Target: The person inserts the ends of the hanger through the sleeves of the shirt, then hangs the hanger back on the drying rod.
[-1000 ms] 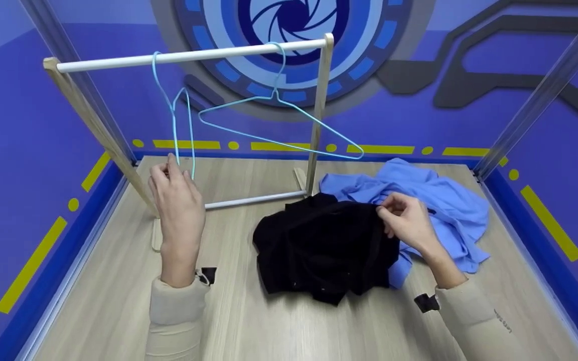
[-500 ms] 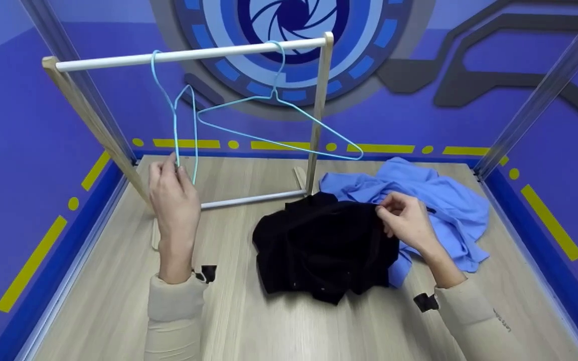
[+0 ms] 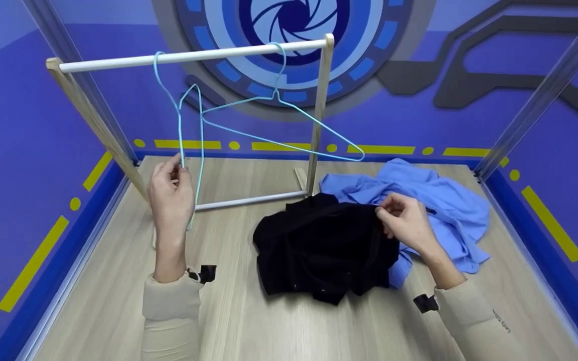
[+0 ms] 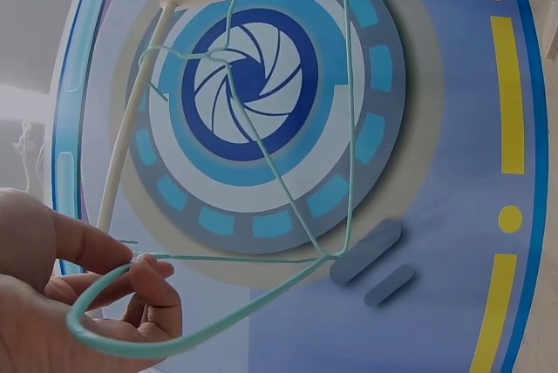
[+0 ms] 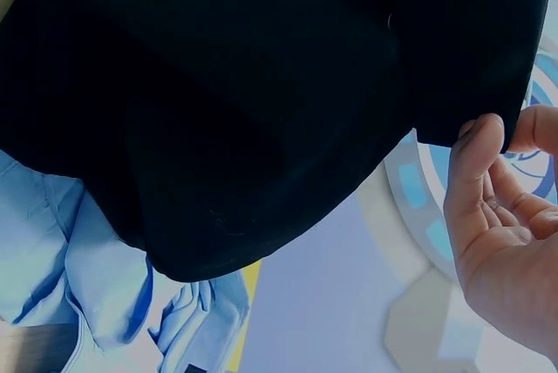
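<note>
My left hand pinches the wire of a light blue hanger, which hooks over the rack's bar and is turned nearly edge-on to the head camera. In the left wrist view the thumb and forefinger meet on the wire of that hanger, near its rounded corner. On the right, my right hand pinches the upper edge of a bunched black garment. The right wrist view has the thumb pressing a corner of the black garment against the fingers, its cloth hanging in folds.
A wooden clothes rack with a white top bar stands at the back left. Another light blue hanger hangs at its right. A crumpled blue garment lies behind the black one. Blue patterned walls enclose the table.
My left hand has gone from beside the hanger to pinching its wire. The hanger has turned, its far side showing further right and lower. My right hand stays at the black garment.
</note>
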### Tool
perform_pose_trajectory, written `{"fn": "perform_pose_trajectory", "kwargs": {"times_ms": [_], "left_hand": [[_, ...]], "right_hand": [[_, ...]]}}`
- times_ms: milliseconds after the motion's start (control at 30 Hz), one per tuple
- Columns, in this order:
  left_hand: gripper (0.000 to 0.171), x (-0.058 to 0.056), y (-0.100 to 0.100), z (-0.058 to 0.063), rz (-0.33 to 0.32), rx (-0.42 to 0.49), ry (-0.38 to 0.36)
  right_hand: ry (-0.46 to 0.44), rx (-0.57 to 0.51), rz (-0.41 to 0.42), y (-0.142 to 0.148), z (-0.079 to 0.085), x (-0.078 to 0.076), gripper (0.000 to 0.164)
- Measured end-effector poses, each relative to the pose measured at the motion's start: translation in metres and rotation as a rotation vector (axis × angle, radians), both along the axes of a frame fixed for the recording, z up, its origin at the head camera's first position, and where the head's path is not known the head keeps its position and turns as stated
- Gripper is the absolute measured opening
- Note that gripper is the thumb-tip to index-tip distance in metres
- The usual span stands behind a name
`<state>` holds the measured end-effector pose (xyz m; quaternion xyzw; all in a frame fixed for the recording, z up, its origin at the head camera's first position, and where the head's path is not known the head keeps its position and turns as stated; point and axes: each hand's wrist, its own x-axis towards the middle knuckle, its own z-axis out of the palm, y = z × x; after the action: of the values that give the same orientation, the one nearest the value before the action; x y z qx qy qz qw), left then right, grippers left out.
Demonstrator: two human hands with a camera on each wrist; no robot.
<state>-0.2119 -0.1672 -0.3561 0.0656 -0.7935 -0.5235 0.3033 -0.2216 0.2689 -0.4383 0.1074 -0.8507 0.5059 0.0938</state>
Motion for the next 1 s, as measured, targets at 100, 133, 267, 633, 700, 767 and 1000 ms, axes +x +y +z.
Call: {"fn": "perform_pose_trajectory", "kwargs": {"times_ms": [100,133,267,633,700,767,1000], "left_hand": [[0.032,0.001,-0.003,0.002,-0.019,0.004,-0.043],[0.032,0.002,-0.004,0.002,-0.027,0.007,-0.055],[0.032,0.005,-0.007,0.004,-0.058,0.033,-0.072],[0.031,0.005,-0.009,0.004,-0.073,0.09,-0.047],[0.031,0.004,-0.01,0.005,-0.074,0.097,-0.054],[0.031,0.004,-0.01,0.005,-0.071,0.102,-0.06],[0.03,0.005,-0.011,0.007,-0.06,0.123,-0.057]], "right_hand": [[0.007,-0.001,0.001,0.0,0.001,0.0,0.009],[0.008,-0.001,0.003,0.0,0.001,0.0,0.008],[0.001,0.0,0.016,0.0,0.001,0.001,0.01],[-0.047,0.007,0.031,0.002,0.003,0.001,0.007],[-0.053,0.01,0.032,0.0,0.01,0.004,0.008],[-0.055,0.012,0.034,-0.004,0.019,0.009,0.009],[-0.014,0.052,0.034,-0.011,0.036,0.018,0.009]]}}
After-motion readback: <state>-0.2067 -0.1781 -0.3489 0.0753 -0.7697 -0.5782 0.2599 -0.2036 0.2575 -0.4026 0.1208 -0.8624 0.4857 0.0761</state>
